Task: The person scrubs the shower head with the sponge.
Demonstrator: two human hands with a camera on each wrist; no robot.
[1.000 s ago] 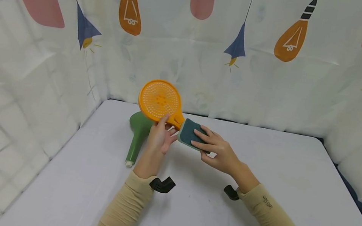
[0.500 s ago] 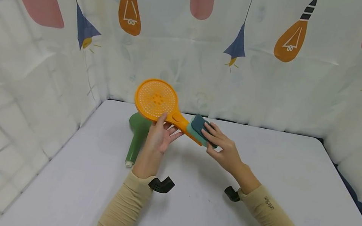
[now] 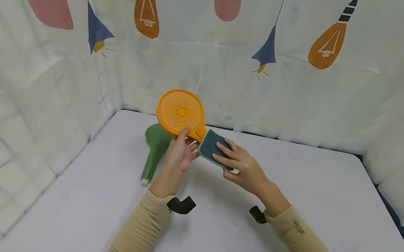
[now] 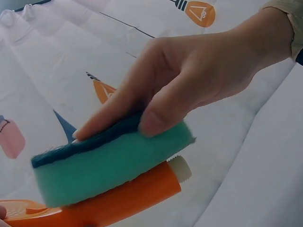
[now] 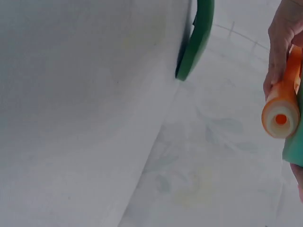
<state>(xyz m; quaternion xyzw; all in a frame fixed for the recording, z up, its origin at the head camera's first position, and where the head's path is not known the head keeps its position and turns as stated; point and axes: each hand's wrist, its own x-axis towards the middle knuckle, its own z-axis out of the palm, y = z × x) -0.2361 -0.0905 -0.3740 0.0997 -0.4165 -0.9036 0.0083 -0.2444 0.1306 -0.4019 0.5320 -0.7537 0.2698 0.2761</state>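
My left hand (image 3: 178,157) holds an orange shower head (image 3: 181,110) off the table, near its neck, with the perforated round face toward the head camera. My right hand (image 3: 244,170) grips a two-layer sponge (image 3: 215,147) against the handle. In the left wrist view the light green foam (image 4: 113,170) lies along the orange handle (image 4: 137,201), and the dark scouring layer is under the fingers. A pale threaded end (image 4: 180,168) sticks out past the sponge. The right wrist view shows that hollow end (image 5: 280,119) head-on. The sponge hides most of the handle in the head view.
A green shower head (image 3: 154,149) lies on the white-covered table (image 3: 233,240), left of the left forearm and partly behind it. A white patterned curtain (image 3: 209,67) hangs behind the far edge, with more of it along both sides.
The sponge slid down the handle toward its end, then came back up near the neck. The shower head tipped slightly left and returned. The green shower head stayed put.
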